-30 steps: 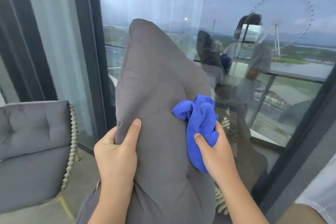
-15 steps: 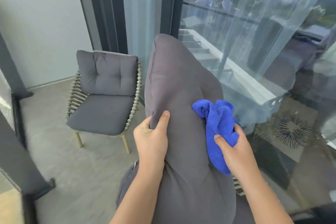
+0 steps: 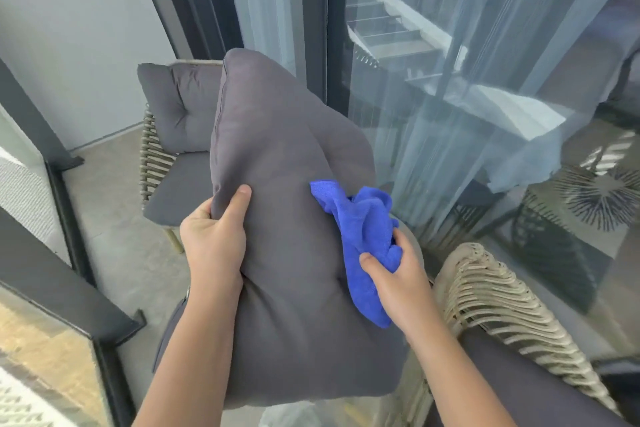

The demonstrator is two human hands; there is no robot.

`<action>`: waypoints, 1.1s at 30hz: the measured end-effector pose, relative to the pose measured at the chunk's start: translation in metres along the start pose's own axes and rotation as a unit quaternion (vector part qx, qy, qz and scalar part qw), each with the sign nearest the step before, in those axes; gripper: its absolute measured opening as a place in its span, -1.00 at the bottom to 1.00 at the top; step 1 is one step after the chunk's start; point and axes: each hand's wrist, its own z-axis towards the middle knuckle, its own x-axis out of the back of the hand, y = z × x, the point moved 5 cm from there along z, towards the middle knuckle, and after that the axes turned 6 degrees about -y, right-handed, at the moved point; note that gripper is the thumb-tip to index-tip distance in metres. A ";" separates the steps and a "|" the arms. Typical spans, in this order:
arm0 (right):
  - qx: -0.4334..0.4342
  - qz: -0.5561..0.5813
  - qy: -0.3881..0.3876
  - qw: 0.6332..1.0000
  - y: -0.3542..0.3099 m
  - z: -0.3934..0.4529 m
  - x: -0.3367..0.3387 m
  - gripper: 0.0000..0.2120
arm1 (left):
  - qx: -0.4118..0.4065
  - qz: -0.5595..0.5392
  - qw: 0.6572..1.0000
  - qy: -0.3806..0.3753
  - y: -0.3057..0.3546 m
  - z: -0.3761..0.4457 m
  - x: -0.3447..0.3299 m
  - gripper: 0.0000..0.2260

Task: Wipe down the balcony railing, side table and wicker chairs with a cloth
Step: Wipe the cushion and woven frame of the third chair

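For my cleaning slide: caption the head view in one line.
Left hand grips a grey cushion upright while the right hand presses a blue cloth against it.

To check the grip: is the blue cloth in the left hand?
No, the right hand grips the blue cloth; the left hand holds the grey cushion.

floor [image 3: 114,253]: grey-beige tiles, runs back to the far corner
wall [image 3: 69,28]: plain pale grey, back left
sliding door frame [image 3: 313,10]: dark, upright, just behind the middle
sheer curtain [image 3: 450,97]: whitish, hanging behind the glass on the right
patterned rug [image 3: 602,198]: indoors, dark spiky starburst print, seen through the glass
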 end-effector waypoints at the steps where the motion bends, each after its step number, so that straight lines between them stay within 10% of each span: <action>1: -0.010 0.004 0.001 1.000 0.003 0.011 -0.003 -0.73 | -0.003 0.010 1.000 -0.010 -0.002 0.017 -0.005 -0.78; 12: -0.153 0.028 0.141 0.978 0.052 0.177 -0.007 -0.82 | 0.145 0.100 0.968 -0.178 -0.148 0.218 -0.109 -0.63; 33: -0.318 0.098 0.281 0.900 0.115 0.195 0.017 -0.90 | 0.261 0.393 0.799 -0.372 -0.371 0.261 -0.221 -0.64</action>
